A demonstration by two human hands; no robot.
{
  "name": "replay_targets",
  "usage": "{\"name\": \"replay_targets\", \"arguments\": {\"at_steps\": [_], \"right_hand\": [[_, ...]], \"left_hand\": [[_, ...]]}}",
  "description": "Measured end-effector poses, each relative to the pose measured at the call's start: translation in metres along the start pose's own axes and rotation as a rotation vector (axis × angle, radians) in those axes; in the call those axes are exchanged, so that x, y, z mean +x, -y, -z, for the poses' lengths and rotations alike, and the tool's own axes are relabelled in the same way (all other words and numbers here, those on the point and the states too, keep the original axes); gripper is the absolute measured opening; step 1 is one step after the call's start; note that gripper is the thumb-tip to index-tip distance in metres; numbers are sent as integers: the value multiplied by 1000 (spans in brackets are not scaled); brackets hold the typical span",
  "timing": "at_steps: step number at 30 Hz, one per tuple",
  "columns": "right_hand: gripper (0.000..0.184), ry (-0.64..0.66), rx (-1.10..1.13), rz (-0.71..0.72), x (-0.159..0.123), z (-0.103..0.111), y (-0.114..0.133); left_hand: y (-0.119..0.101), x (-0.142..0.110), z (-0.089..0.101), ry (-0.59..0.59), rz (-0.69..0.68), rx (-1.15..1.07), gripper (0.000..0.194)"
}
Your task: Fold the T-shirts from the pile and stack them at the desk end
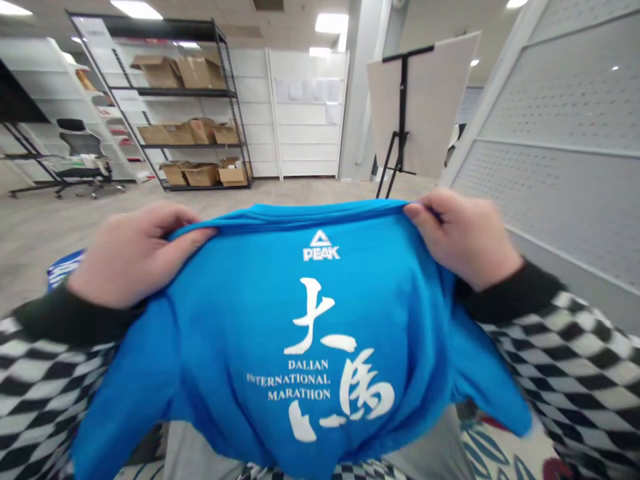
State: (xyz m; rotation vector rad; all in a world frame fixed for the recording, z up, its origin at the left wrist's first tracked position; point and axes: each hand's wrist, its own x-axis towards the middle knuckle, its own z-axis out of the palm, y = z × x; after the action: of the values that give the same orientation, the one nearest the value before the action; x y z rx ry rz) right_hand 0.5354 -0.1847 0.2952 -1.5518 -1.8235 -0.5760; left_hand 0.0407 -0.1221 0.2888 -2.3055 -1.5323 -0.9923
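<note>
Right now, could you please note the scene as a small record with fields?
Left hand: pinches the top edge of a blue cloth T-shirt
Right hand: pinches the same edge, farther right
Print: white PEAK logo above white brush-style characters and English lettering
Background: black metal shelving with brown cardboard boxes; white rectangular board on a black easel

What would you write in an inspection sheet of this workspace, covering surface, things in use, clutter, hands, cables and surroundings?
Surface: leaf-patterned surface, mostly hidden behind the shirt.
Things in use: blue T-shirt, held spread out, white print facing the camera.
Clutter: blue-and-white item beyond the left wrist, partly hidden; identity unclear.
Hands: left hand and right hand each grip the shirt's upper edge.
Cables: nothing seen.
Surroundings: black shelf rack with cardboard boxes, office chair, pale board on a black stand.
</note>
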Motion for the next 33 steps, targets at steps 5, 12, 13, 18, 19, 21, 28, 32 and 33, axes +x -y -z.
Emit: {"name": "replay_targets", "arguments": {"at_steps": [5,12,13,18,19,21,28,32,33], "right_hand": [[51,442,-153,-64,12,-139,-31],[53,781,-98,-167,-22,-259,-47],[54,782,-89,-181,-22,-270,-50],[53,756,-94,-259,-2,-313,-76],[52,751,-106,-262,4,-320,-81],[51,740,-124,-263,17,-335,-90],[51,629,-171,-360,53,-395,-123],[52,585,-141,-265,69,-427,-144],[52,583,-122,-227,72,-433,-149]], "left_hand": [[31,29,-141,389,-5,16,58],[75,9,-286,626,125,78,57],[77,10,-297,622,143,78,60],[86,39,-330,608,151,74,70],[88,47,-336,611,156,78,71],[93,64,-347,607,172,84,71],[118,103,-388,530,218,94,67],[129,119,-402,522,134,50,60],[131,122,-404,524,118,35,58]]}}
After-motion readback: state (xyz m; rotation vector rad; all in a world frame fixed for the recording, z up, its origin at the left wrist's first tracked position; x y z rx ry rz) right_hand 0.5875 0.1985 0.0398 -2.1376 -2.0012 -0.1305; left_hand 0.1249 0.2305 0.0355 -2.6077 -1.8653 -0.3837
